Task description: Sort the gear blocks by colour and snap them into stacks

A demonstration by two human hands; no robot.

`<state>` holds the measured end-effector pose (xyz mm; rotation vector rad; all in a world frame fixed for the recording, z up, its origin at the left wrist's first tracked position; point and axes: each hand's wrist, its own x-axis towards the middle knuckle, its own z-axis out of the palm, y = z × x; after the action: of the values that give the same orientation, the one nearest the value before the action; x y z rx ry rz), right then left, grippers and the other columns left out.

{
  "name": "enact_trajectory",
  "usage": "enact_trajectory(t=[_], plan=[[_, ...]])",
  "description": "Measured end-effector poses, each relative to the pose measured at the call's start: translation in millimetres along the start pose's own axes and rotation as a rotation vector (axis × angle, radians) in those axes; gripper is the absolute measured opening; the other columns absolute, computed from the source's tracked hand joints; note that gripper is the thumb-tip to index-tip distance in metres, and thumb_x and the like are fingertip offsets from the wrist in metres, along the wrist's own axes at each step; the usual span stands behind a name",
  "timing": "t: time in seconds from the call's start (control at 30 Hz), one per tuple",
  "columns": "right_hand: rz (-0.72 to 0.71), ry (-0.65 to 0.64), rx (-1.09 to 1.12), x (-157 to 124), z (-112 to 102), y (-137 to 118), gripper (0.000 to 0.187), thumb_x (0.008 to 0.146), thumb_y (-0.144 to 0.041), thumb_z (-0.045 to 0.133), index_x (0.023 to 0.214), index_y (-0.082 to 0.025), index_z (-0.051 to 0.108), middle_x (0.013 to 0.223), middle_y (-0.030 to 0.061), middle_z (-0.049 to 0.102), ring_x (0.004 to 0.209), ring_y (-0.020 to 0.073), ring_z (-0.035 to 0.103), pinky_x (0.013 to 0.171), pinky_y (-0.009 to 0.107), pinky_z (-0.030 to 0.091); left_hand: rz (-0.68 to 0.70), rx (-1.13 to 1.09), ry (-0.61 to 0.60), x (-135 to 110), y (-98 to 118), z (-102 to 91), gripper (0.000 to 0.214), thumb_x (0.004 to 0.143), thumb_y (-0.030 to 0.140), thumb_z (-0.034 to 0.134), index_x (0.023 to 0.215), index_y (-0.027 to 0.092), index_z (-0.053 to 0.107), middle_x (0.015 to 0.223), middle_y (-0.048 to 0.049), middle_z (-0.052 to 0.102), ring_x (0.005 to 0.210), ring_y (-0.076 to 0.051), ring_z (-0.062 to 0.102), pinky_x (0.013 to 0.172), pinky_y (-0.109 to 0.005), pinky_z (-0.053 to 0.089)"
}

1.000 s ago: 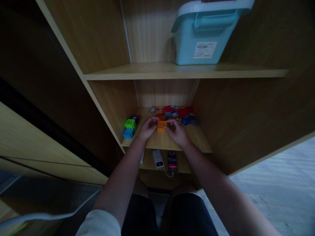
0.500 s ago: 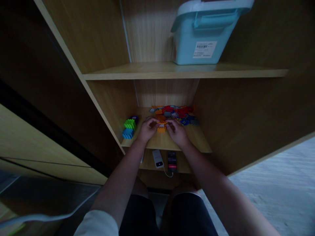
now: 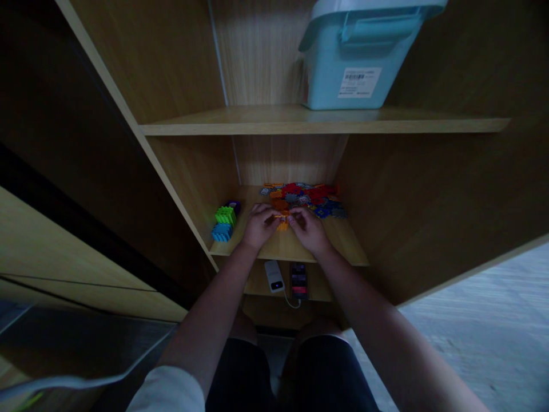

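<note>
Both my hands reach into the lower shelf point(image 3: 300, 252) of a wooden cabinet. My left hand point(image 3: 258, 224) and my right hand point(image 3: 307, 228) are closed from either side on an orange toothed block stack point(image 3: 282, 220), which shows only between the fingertips. Just behind them lies a heap of loose coloured blocks point(image 3: 306, 197), red, orange, blue and grey. At the shelf's left end stand a green block stack point(image 3: 226, 215) and a blue block stack point(image 3: 222, 232), with a dark purple piece point(image 3: 235, 205) behind them.
A light blue lidded storage box point(image 3: 360, 54) sits on the upper shelf point(image 3: 300, 121). Below the working shelf lie a white power bank point(image 3: 274, 276) with a cable and a small dark device point(image 3: 299, 281). Cabinet walls close in on both sides; a grey floor point(image 3: 484, 332) lies at the right.
My fingers have drawn closer together over the orange stack, covering more of it. The view has tilted slightly; the green and blue stacks have not moved.
</note>
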<state>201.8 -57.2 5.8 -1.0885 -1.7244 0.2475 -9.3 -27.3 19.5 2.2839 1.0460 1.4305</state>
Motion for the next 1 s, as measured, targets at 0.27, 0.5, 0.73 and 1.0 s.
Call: enact_trajectory(t=[0.27,0.5,0.73,1.0], plan=[[0.064,-0.021,0.11,0,4,9,0.032,0.099,-0.058,0.066,0.113,-0.029,0.069,0.11,0.0058,0.078,0.1,0.0262,0.071,0.095,0.044,0.058,0.018,-0.036,0.008,-1,2,-0.2,0.018,0.088,0.018,0.073,0.101,0.027,0.08,0.112,-0.0075,0.073,0.117,-0.029,0.063,0.109,-0.047,0.049],[0.034,-0.002,0.09,2,7,15,0.028,0.095,-0.053,0.072,0.111,-0.03,0.07,0.12,0.0057,0.077,0.103,0.0267,0.069,0.099,0.046,0.057,-0.169,-0.198,0.013,0,-17,3.3,0.048,0.08,0.007,0.064,0.125,0.023,0.068,0.133,-0.0083,0.071,0.133,-0.029,0.062,0.123,-0.05,0.043],[0.048,-0.041,0.087,3,4,8,0.025,0.094,-0.051,0.071,0.107,-0.03,0.071,0.115,0.0059,0.079,0.104,0.0269,0.072,0.098,0.046,0.058,-0.26,-0.359,-0.144,-1,-40,13.4,0.056,0.074,0.014,0.077,0.128,0.02,0.065,0.135,-0.0114,0.069,0.133,-0.029,0.064,0.123,-0.051,0.044],[0.078,-0.068,0.074,4,7,11,0.028,0.091,-0.051,0.072,0.108,-0.029,0.069,0.113,0.0058,0.078,0.103,0.0267,0.072,0.098,0.046,0.058,-0.237,-0.365,-0.167,-1,-38,14.3,0.059,0.073,0.018,0.082,0.129,0.018,0.063,0.134,-0.014,0.068,0.129,-0.03,0.065,0.119,-0.049,0.048]])
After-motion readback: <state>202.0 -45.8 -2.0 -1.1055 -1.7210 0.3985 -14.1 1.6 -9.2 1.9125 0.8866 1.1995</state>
